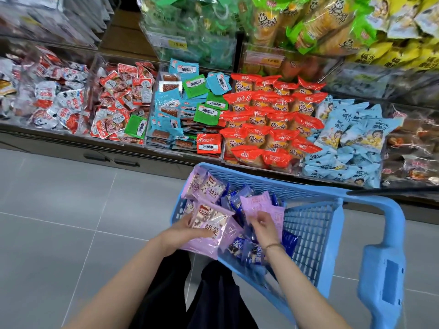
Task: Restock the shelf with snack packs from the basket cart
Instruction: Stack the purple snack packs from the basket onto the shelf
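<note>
Floor: pale grey tiled floor [59, 210], light grout lines, running from the near left up to the dark base of the low display shelf [47, 138] across the far side. The shelf is split by clear plastic dividers into bins, left to right: red-and-white foil snack packs [114, 103], flat blue and green sachets [175, 108], orange-red wrapped cracker packs [268, 115], and pale blue pillow packs [349, 138]. An upper tier holds green and yellow bags, partly blurred. The light blue plastic mesh basket cart [308, 188] stands on the floor just in front of the shelf, right of centre, with its thick handle [380, 257] to the near right. Inside it lie lilac packs and dark blue wrapped snack packs [240, 245]. The left hand [177, 233] grips a lilac clear-window snack pack [213, 224] at the basket's near left corner. The right hand [264, 227], fingers curled, pinches the near edge of a second lilac pack [257, 204] in the basket's middle.
</note>
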